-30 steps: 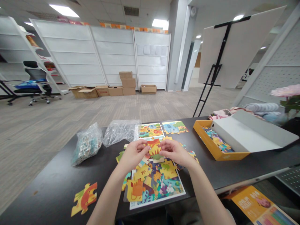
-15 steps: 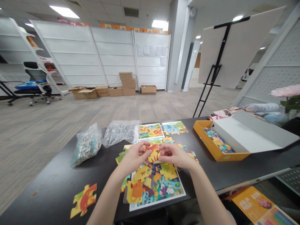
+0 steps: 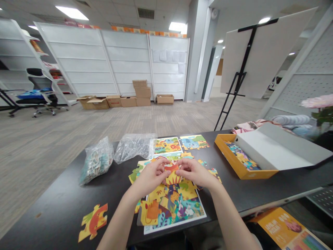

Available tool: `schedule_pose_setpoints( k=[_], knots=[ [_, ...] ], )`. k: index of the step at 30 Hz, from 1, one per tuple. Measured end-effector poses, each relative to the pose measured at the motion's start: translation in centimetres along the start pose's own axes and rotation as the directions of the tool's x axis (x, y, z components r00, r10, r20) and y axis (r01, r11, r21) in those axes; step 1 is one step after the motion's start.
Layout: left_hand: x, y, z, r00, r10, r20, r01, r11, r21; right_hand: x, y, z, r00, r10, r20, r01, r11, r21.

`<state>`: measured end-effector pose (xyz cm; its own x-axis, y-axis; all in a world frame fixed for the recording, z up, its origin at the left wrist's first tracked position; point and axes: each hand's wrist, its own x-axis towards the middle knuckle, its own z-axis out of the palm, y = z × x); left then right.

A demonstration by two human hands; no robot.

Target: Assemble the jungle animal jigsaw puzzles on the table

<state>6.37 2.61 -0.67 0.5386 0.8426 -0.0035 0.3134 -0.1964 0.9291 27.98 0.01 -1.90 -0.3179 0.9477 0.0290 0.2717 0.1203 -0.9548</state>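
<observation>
A yellow and orange jigsaw puzzle piece is held up between my two hands, over the middle of a pile. My left hand pinches its left edge between thumb and fingers, and my right hand grips its right edge the same way. Below them, loose puzzle pieces with animal pictures lie on a colourful printed sheet. Joined pieces with a blue animal rest at the back, beside a picture card. Apart at the front left lies a red, yellow and green piece.
On the black table, a clear bag of pieces and a crumpled plastic bag lie at the left. An open orange box holding pieces stands right. Below the table edge sits an orange puzzle box.
The held piece has tipped up to face me more and shifted slightly down. Both hands have turned a little with it, and the right fingers have closed nearer its edge.
</observation>
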Motion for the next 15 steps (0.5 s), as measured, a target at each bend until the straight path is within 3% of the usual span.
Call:
schedule_pose_setpoints(
  k=[5, 8, 12, 15],
  knots=[
    [-0.6, 0.7, -1.1, 1.000, 0.018, 0.014, -0.019, 0.998, 0.062, -0.5, -1.0, -0.6, 1.000, 0.009, -0.029, -0.009, 1.000, 0.005],
    [-1.6, 1.2, -2.9, 0.999, 0.034, -0.024, -0.029, 0.982, 0.186, -1.2, -1.3, -2.3, 0.976, -0.026, -0.214, 0.015, 0.998, -0.055],
    [-3.0, 1.2, -5.5, 0.994, 0.019, -0.112, 0.027, 0.919, 0.393, -2.5, -0.6, -5.4, 0.848, -0.079, -0.524, -0.041, 0.976, -0.213],
    [-3.9, 0.5, -6.8, 0.991, -0.013, -0.131, 0.074, 0.877, 0.474, -3.2, 0.2, -7.0, 0.774, -0.077, -0.629, -0.152, 0.941, -0.303]
  ],
)
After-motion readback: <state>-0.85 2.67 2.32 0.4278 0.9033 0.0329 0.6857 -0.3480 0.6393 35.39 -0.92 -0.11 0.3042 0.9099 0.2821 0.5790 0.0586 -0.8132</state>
